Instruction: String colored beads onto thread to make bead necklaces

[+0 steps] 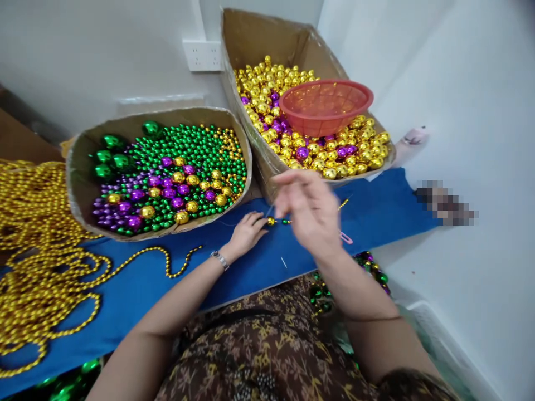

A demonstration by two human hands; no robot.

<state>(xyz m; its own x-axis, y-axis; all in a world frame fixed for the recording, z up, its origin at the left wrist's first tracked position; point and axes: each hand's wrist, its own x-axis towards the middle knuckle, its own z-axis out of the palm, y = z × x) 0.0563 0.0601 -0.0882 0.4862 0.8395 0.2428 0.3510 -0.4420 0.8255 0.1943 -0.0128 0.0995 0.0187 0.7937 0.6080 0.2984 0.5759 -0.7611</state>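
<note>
My left hand (246, 231) rests on the blue cloth (146, 289), fingers pinched on a short strand of small gold and green beads (279, 221). My right hand (311, 214) is raised just above and to the right of it, blurred by motion, with fingers curled as if pinching a thin thread I can barely make out. A pink clip-like object (346, 238) shows below the right hand. A thin needle or pin (283, 262) lies on the cloth near the wrist.
A cardboard box (79, 167) of green, purple and gold beads stands at the left back. A second box (259, 150) holds gold and purple balls and a red plastic basket (326, 106). Gold bead chains (37, 250) pile at the left. White walls close in behind and right.
</note>
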